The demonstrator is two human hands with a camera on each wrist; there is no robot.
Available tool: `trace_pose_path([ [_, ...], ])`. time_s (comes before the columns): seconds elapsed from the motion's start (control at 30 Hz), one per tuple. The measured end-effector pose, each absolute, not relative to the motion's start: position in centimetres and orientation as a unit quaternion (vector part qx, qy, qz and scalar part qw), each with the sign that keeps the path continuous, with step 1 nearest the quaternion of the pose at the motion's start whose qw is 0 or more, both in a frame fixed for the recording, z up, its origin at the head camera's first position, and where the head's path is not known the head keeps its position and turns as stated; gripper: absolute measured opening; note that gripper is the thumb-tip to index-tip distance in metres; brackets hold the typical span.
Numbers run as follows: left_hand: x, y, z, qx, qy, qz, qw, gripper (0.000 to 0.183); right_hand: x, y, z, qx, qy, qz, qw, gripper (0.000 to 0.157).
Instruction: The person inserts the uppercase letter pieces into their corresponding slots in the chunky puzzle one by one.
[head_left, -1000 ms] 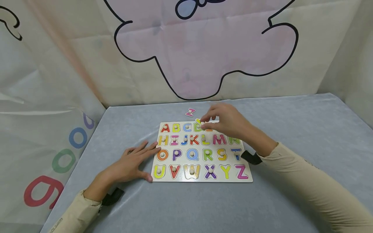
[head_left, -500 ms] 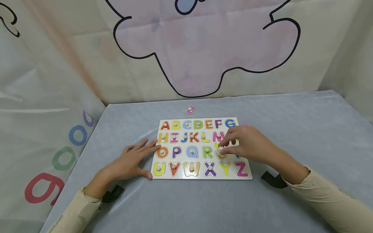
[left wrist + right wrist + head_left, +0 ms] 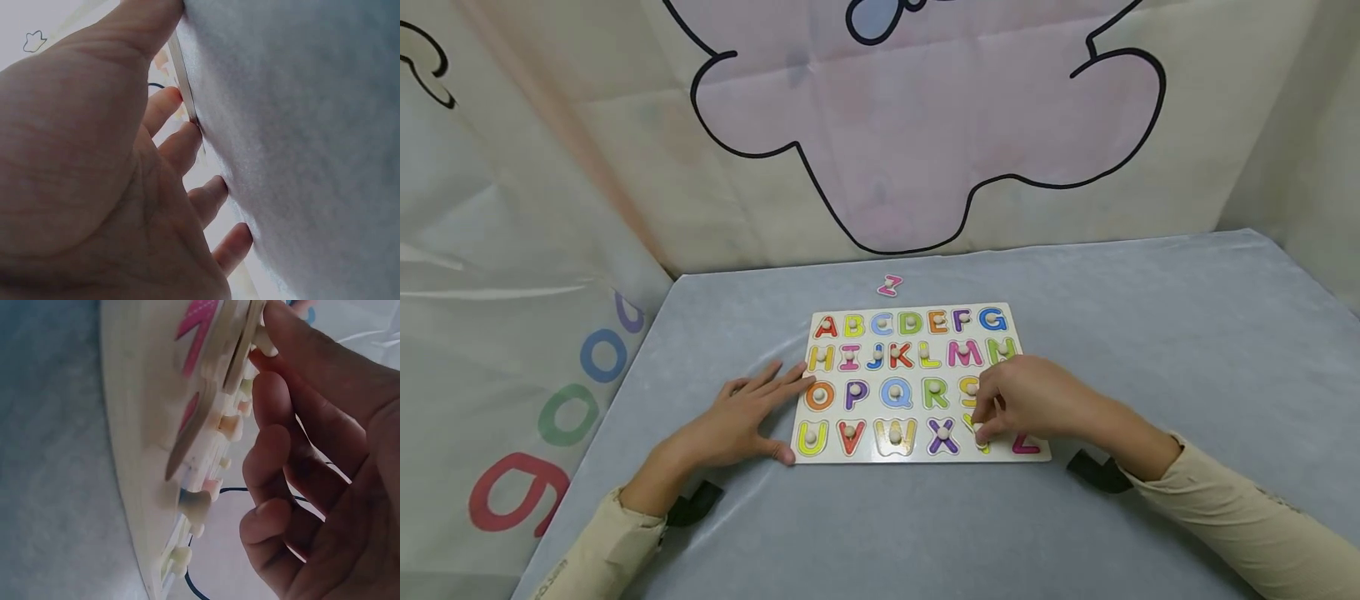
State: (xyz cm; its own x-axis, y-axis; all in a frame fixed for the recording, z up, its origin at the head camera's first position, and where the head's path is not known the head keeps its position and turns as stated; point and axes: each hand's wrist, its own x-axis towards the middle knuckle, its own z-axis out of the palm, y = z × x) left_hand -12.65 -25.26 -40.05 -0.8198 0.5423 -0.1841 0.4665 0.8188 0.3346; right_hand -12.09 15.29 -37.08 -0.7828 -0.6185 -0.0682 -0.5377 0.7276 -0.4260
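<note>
A white alphabet puzzle board (image 3: 880, 457) lies on the table with knobbed letter pieces in its rows. My right hand (image 3: 1036, 398) pinches the knob of the yellow letter Y piece (image 3: 968, 422) between thumb and fingertips, right over the printed Y in the bottom row. In the right wrist view, the edge of this piece (image 3: 240, 357) shows close against the board, the other fingers curled beside it. The T is hidden behind this hand. My left hand (image 3: 733, 427) rests at the board's left edge, fingers spread and touching it, thumb near the lower corner.
A pink letter Z piece (image 3: 890, 286) lies on the table beyond the board's far edge. The printed Z space (image 3: 1026, 446) shows partly below the right hand. Blue-grey cloth (image 3: 887, 533) covers the table; printed sheets (image 3: 895, 200) hang behind and at the left.
My right hand has carried the Y piece from the board's top row down toward the near edge, onto the bottom row at the printed Y. The left hand stays in place.
</note>
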Motion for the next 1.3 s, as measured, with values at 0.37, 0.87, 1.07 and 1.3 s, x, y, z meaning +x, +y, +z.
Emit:
trace_pose_path([
  [0.37, -12.8, -25.3, -40.2, 0.266, 0.943, 0.142, 0.138, 0.104, -11.9, 15.4, -36.9, -0.317, 0.925, -0.172, 0.119, 0.016],
  [0.87, -12.7, -25.3, -40.1, 0.265, 0.942, 0.147, 0.142, 0.104, -13.0, 16.4, -37.2, -0.363, 0.9, -0.19, 0.147, 0.016],
  [1.07, -12.7, -25.4, -40.2, 0.264, 0.943, 0.146, 0.142, 0.105, -13.9, 16.9, -35.8, -0.357, 0.899, -0.208, 0.143, 0.02],
  [1.3, -12.6, -25.4, -40.2, 0.266, 0.943, 0.147, 0.134, 0.105, -15.7, 15.6, -33.9, -0.337, 0.912, -0.2, 0.121, 0.019],
])
